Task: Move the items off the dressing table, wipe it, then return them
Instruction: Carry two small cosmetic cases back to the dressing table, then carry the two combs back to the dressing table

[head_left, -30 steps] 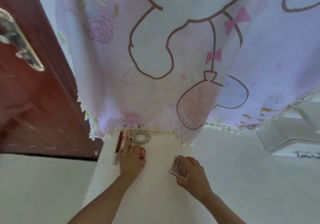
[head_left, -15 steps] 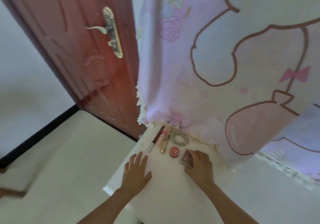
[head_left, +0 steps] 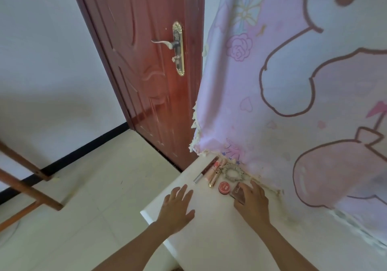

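A white dressing table [head_left: 211, 235] fills the lower middle. Along its far edge lie a dark pencil [head_left: 206, 170], two pink-and-gold tubes [head_left: 215, 171], a pale scrunchie [head_left: 232, 174], a round red pot [head_left: 224, 187] and a brown compact [head_left: 237, 193]. My right hand [head_left: 252, 202] rests on the compact, fingers curled over it. My left hand [head_left: 178, 207] lies flat on the table top near its left corner, fingers apart, holding nothing.
A pink cartoon-print cloth [head_left: 293, 95] with a fringed hem hangs over the table's back. A red-brown door [head_left: 146, 65] with a brass handle stands at the left. A wooden frame [head_left: 27, 189] sits on the pale tiled floor at far left.
My view has swung left, bringing the door and floor in. My left hand came off the red pot and back to the table's left part. My right hand brought the compact next to the pot.
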`<act>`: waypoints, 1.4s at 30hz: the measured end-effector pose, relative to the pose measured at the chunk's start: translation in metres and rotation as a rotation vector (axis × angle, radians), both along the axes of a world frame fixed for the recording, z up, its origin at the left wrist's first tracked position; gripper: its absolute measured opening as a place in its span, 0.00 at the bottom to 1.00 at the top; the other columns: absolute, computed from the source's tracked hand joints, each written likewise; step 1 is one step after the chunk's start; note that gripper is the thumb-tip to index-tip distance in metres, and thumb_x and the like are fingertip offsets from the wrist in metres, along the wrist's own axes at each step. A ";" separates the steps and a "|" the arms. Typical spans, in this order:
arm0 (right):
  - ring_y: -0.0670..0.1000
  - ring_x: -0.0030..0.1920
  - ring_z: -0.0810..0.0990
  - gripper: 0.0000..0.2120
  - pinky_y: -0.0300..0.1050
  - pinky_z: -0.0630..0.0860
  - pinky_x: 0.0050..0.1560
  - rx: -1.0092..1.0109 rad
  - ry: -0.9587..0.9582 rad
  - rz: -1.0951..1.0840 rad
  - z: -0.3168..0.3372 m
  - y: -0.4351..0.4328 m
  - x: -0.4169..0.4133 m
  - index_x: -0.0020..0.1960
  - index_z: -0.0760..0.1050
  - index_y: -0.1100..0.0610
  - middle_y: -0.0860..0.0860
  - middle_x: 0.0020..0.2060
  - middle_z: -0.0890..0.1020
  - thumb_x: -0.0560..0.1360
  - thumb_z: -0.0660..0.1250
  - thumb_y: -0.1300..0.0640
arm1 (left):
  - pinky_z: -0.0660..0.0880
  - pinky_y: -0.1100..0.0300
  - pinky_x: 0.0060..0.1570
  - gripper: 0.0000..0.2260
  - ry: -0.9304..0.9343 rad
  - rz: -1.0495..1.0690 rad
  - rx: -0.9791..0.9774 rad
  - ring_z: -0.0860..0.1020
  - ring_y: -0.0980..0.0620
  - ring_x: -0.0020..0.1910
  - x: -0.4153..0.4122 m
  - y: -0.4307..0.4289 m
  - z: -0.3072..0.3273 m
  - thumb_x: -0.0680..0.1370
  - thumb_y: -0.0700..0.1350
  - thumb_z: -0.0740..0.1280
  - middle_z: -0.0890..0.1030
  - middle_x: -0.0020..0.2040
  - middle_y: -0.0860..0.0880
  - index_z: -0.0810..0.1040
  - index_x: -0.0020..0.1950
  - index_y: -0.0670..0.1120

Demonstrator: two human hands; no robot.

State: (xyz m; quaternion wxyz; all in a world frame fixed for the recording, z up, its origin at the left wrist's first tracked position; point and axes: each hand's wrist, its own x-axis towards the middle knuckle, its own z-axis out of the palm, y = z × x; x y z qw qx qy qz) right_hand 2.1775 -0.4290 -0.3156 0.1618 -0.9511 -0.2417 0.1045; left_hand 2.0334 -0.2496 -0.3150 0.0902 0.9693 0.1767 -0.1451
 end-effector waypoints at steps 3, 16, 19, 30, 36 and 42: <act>0.55 0.71 0.57 0.24 0.47 0.60 0.67 0.078 -0.041 0.031 0.008 -0.004 -0.011 0.67 0.65 0.52 0.54 0.70 0.61 0.72 0.64 0.52 | 0.52 0.54 0.72 0.38 -0.051 0.023 -0.005 0.48 0.51 0.75 -0.004 -0.007 0.007 0.68 0.64 0.36 0.47 0.77 0.51 0.50 0.75 0.51; 0.57 0.67 0.68 0.19 0.52 0.68 0.63 0.196 -0.270 0.347 0.042 0.034 -0.063 0.61 0.73 0.53 0.54 0.63 0.71 0.70 0.65 0.52 | 0.54 0.53 0.71 0.41 -0.367 0.292 -0.074 0.52 0.49 0.74 -0.055 -0.007 0.050 0.65 0.66 0.39 0.56 0.75 0.50 0.58 0.74 0.48; 0.54 0.50 0.82 0.20 0.45 0.79 0.43 0.222 -0.327 0.430 0.045 0.055 -0.079 0.48 0.77 0.50 0.53 0.49 0.81 0.56 0.72 0.48 | 0.54 0.54 0.71 0.42 -0.413 0.349 -0.064 0.53 0.49 0.74 -0.077 0.012 0.058 0.64 0.66 0.38 0.57 0.75 0.50 0.59 0.73 0.48; 0.49 0.53 0.75 0.30 0.39 0.78 0.39 0.234 -0.465 0.826 0.072 0.202 -0.221 0.51 0.67 0.47 0.48 0.45 0.82 0.52 0.74 0.44 | 0.51 0.57 0.72 0.25 -0.498 0.776 0.020 0.49 0.51 0.74 -0.269 0.113 0.078 0.79 0.55 0.55 0.53 0.76 0.54 0.54 0.74 0.51; 0.47 0.48 0.82 0.38 0.38 0.78 0.41 0.212 -0.455 1.085 0.089 0.305 -0.364 0.53 0.67 0.46 0.47 0.46 0.82 0.48 0.78 0.41 | 0.54 0.54 0.72 0.25 -0.576 1.091 0.107 0.52 0.50 0.74 -0.443 0.174 0.086 0.79 0.54 0.58 0.57 0.75 0.52 0.58 0.73 0.50; 0.52 0.48 0.83 0.33 0.43 0.79 0.41 0.352 -0.389 1.219 0.103 0.384 -0.471 0.54 0.75 0.52 0.51 0.47 0.82 0.51 0.81 0.51 | 0.58 0.54 0.69 0.23 -0.655 1.268 0.221 0.56 0.49 0.72 -0.564 0.208 0.098 0.78 0.52 0.61 0.62 0.73 0.51 0.63 0.71 0.49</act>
